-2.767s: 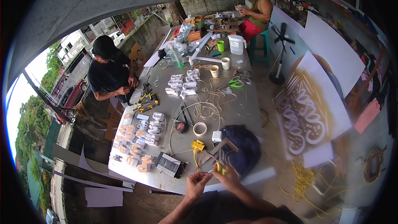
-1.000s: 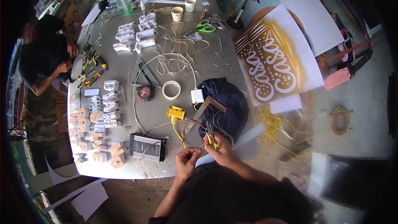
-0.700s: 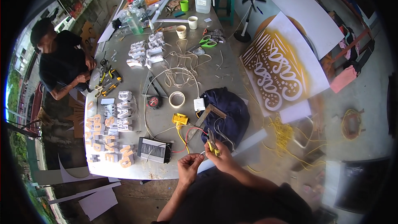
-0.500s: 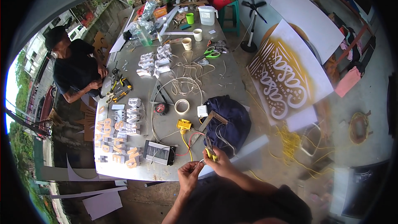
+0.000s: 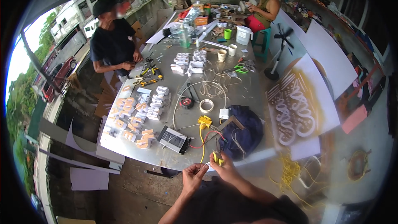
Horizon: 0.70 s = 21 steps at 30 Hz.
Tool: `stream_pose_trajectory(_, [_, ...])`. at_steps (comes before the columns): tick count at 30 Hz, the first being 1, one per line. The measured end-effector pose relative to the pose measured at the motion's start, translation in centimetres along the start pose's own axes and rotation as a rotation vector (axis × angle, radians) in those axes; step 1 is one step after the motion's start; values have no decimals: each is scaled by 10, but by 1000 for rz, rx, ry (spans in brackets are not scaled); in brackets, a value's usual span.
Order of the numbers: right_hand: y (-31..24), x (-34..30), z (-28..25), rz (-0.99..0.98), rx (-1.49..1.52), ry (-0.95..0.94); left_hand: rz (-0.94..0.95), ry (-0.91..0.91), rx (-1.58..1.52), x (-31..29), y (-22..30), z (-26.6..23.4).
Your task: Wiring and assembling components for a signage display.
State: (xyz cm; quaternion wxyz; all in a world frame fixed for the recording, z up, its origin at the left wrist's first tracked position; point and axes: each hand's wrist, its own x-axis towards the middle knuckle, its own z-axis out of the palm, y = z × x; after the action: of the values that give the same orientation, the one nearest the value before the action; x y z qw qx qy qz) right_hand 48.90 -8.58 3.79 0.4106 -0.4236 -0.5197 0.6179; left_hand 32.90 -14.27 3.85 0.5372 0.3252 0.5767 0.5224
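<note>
In front of me, at the table's near edge, my right hand (image 5: pixel 225 171) is closed round yellow-handled pliers (image 5: pixel 217 158), their jaws pointing up and away. My left hand (image 5: pixel 193 178) pinches a thin whitish wire (image 5: pixel 208 164) close beside the pliers; its far end is too small to make out. Just beyond both hands lies a dark blue cloth bundle (image 5: pixel 248 139) with a metal square (image 5: pixel 234 123) on it. Red and black leads run from a boxy power supply (image 5: pixel 174 140) toward it. A yellow socket (image 5: pixel 205 120) on a yellow cord sits between them.
White block letters (image 5: pixel 134 118) stand in rows on the metal table (image 5: pixel 166 157)'s left. A masking tape roll (image 5: pixel 206 106), tape measure (image 5: pixel 186 103) and white adapter (image 5: pixel 224 113) lie mid-table. One person (image 5: pixel 114 37) stands at left; another (image 5: pixel 265 8) sits at the far end.
My view has tipped up and swung left, so the table sits lower and further right in the picture. Both hands stay close together with the pliers and wire still held.
</note>
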Motion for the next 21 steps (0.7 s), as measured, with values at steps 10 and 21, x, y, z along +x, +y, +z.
stream_pose_trajectory(10, [5, -38, 77, 52, -63, -86, -65, 44, 13, -52, -10, -79])
stream_pose_trajectory(21, [1, -62, 103, 86, -29, -18, -15, 3, -34, -76, -17, -97])
